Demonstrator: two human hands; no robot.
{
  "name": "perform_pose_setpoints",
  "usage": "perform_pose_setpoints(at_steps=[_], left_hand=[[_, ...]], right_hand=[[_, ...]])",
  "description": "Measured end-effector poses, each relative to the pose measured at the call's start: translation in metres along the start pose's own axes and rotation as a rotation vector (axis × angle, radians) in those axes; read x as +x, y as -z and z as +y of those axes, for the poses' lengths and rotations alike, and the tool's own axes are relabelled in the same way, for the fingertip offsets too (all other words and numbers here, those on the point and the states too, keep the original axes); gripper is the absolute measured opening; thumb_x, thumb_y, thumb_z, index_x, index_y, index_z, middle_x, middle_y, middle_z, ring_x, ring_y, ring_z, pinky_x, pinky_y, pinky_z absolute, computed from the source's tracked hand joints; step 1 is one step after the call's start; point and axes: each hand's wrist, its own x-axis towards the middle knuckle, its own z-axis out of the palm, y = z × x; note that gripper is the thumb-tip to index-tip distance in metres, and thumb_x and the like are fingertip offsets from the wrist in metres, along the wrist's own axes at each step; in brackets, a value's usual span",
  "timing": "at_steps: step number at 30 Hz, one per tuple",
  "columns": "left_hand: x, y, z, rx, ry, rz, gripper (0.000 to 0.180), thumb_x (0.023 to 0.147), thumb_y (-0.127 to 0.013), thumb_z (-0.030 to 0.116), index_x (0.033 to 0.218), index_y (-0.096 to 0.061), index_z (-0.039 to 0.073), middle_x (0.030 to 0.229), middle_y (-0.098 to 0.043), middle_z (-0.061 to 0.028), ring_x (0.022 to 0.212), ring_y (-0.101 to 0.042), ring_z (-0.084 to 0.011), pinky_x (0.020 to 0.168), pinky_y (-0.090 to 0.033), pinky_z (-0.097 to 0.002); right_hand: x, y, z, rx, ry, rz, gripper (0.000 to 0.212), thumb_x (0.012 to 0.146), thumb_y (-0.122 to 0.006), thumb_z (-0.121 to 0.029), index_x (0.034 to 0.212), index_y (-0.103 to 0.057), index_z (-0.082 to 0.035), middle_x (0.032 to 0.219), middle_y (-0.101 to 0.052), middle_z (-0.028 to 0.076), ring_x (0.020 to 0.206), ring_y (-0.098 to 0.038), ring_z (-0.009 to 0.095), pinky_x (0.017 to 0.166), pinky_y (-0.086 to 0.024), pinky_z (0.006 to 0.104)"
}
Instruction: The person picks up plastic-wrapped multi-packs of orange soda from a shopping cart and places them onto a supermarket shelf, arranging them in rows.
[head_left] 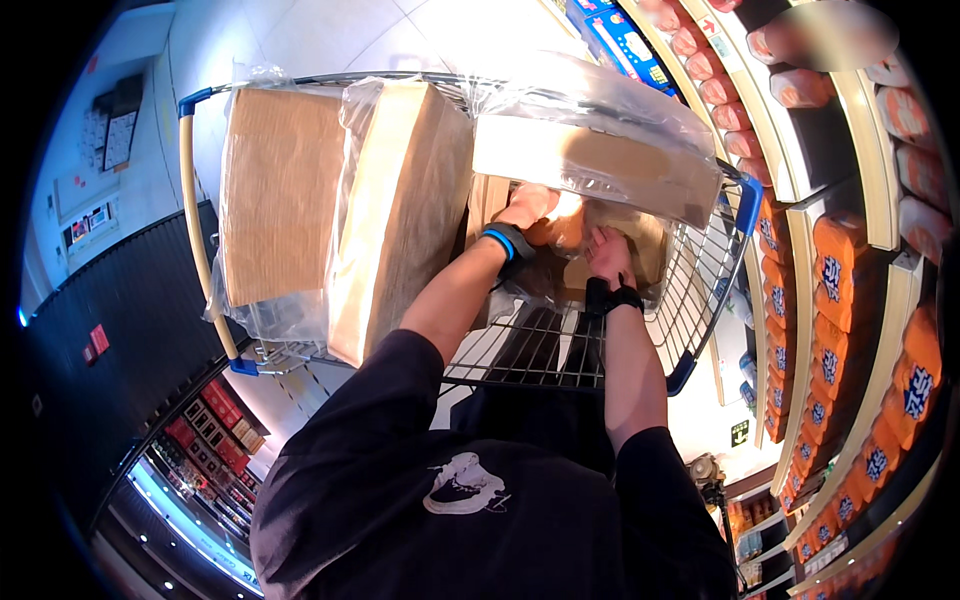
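The head view showed both hands inside an open cardboard box [560, 245] at the cart's right side: the left hand [530, 205] and the right hand [608, 252] curled around orange packs [560, 228] in it, though the grip was partly hidden. Lifting straight up looked wise, since the box flap [590, 160] overhung. Two taller boxes [340, 200] crowded the left; the cart's wire wall [700, 280] and shelves [850, 250] hemmed the right.

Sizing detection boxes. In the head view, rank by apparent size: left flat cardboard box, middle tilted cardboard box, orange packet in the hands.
1-2. Middle tilted cardboard box and left flat cardboard box: they look alike in size, and the middle one sits nearer the camera, so no ranking between them.
3. Orange packet: clearly smallest, partly hidden by the left hand and right hand.
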Motion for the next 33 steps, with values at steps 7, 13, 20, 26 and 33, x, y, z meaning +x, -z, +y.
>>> perform_pose_setpoints(at_steps=[7,13,20,26,33], left_hand=[[-0.019,0.006,0.019,-0.177,0.198,0.090,0.054,0.093,-0.048,0.052,0.127,-0.064,0.013,0.127,-0.065,-0.0172,0.118,-0.060,-0.0363,0.100,-0.047,-0.0435],[0.005,-0.001,-0.004,-0.140,0.233,0.045,0.055,0.094,-0.046,0.051,0.126,-0.064,0.011,0.127,-0.064,-0.0186,0.119,-0.059,-0.0370,0.102,-0.046,-0.0443],[-0.001,0.002,-0.008,-0.138,0.285,-0.016,0.056,0.095,-0.044,0.050,0.125,-0.065,0.007,0.128,-0.063,-0.0205,0.121,-0.058,-0.0379,0.103,-0.045,-0.0455],[0.007,-0.002,-0.005,-0.134,0.331,-0.009,0.058,0.096,-0.043,0.049,0.124,-0.065,0.003,0.128,-0.063,-0.0222,0.122,-0.057,-0.0387,0.105,-0.044,-0.0465],[0.019,-0.016,-0.001,-0.100,0.385,-0.012,0.060,0.098,-0.041,0.048,0.122,-0.065,-0.001,0.129,-0.062,-0.0242,0.124,-0.056,-0.0396,0.106,-0.043,-0.0476]], right_hand=[[0.007,-0.013,-0.009,0.516,0.147,-0.483,0.041,0.100,-0.050,-0.033,0.130,-0.053,-0.004,0.132,-0.059,0.016,0.126,-0.054,0.032,0.104,-0.043,0.0441],[0.027,-0.021,0.018,-1.240,0.586,0.041,0.050,0.078,-0.084,-0.037,0.105,-0.064,0.001,0.089,-0.067,0.007,0.075,-0.061,0.016,0.070,-0.050,0.0319],[0.019,-0.010,0.023,-1.087,0.731,-0.083,0.038,0.080,-0.082,-0.034,0.085,-0.060,-0.003,0.079,-0.063,0.005,0.071,-0.057,0.015,0.067,-0.048,0.0315],[-0.005,0.027,0.045,-1.062,0.502,-0.123,0.042,0.080,-0.081,-0.040,0.081,-0.062,-0.003,0.075,-0.065,0.008,0.071,-0.061,0.018,0.067,-0.048,0.0334],[-0.018,0.050,0.061,-0.430,-0.120,0.070,0.082,0.084,-0.073,-0.058,0.142,-0.050,-0.005,0.132,-0.058,0.016,0.108,-0.064,0.029,0.090,-0.050,0.0427]])
